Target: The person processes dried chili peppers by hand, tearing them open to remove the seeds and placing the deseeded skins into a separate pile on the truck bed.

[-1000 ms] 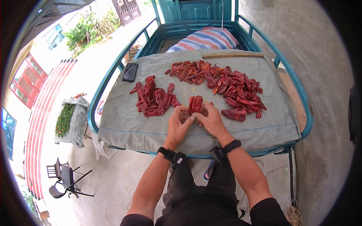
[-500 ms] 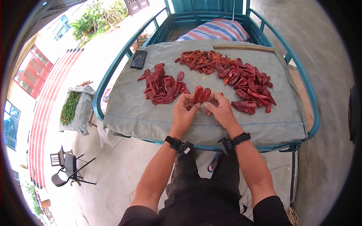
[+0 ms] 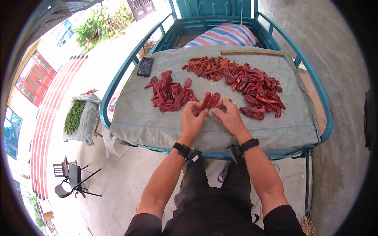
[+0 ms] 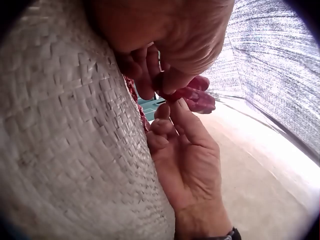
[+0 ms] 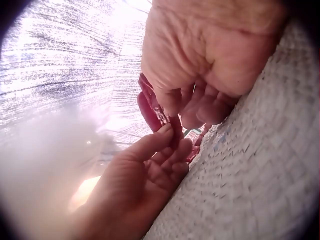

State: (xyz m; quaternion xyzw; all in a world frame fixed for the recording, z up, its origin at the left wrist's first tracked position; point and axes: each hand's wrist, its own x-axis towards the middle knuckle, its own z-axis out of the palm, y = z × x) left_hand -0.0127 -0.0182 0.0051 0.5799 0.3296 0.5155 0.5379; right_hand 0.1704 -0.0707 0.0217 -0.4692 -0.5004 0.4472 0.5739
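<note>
From my station, the head view shows both hands meeting at the middle of the frame. The left hand (image 3: 193,118) and the right hand (image 3: 228,116) each pinch the same red chili pepper (image 3: 210,100) between thumb and fingertips, with the other fingers curled in. The pepper sticks up and away from the knuckles, just above the grey woven cloth (image 3: 157,129). On the left wrist view I see the fingertips of both hands closed on the pepper's near end. The right wrist view shows the same pinch from the other side, with the heel of the hand close to the cloth.

Just up and left of the hands lies a small heap of flattened red peppers (image 3: 170,93). A larger heap of red peppers (image 3: 244,80) runs from upper centre down to the right. A few pale seeds are scattered on the cloth between the two heaps. A dark phone (image 3: 145,66) rests near the cloth's upper left corner, and a wooden stick (image 3: 252,52) lies along its far edge. The cloth covers the bed of a teal cart (image 3: 118,80), and a striped blanket (image 3: 226,34) sits at the top of the frame. At the far left, green chilies (image 3: 74,116) are spread on a sack, and folding chairs (image 3: 73,181) stand at the lower left.
</note>
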